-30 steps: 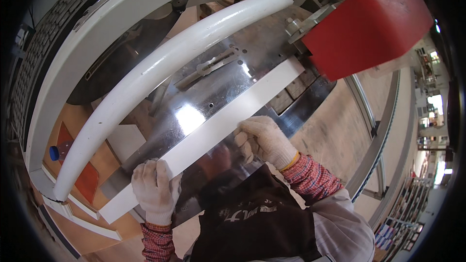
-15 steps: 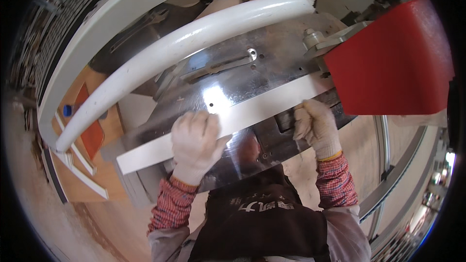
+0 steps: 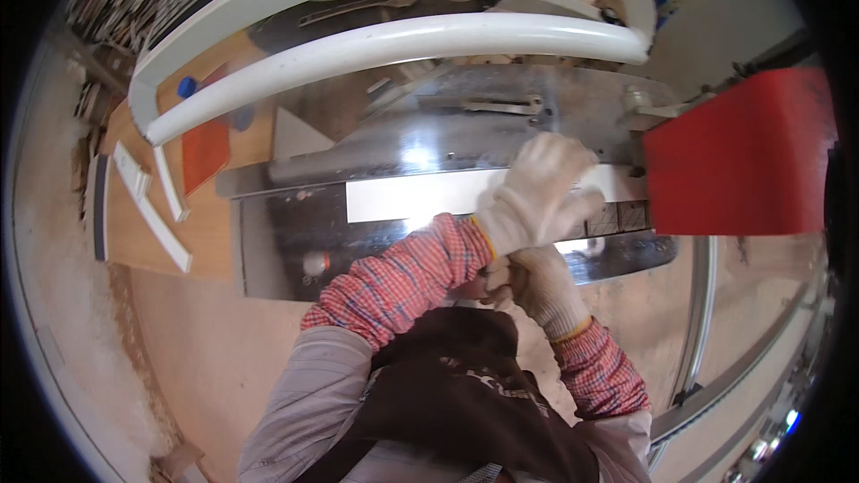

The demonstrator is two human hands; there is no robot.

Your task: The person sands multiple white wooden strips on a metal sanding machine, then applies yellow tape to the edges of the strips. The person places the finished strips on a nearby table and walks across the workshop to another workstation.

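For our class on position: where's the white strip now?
In the head view, the white strip lies just right of centre on the metal table, under the left hand, its right end by the red cover.

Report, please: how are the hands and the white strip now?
Left hand over white strip, hiding part of it. Right hand nearer body, curled; grip unclear. Strip on metal table, right end by red guard.

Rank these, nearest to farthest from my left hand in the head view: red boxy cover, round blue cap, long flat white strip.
1. Long flat white strip: passing beneath the left hand.
2. Red boxy cover: to its right.
3. Round blue cap: far upper left.
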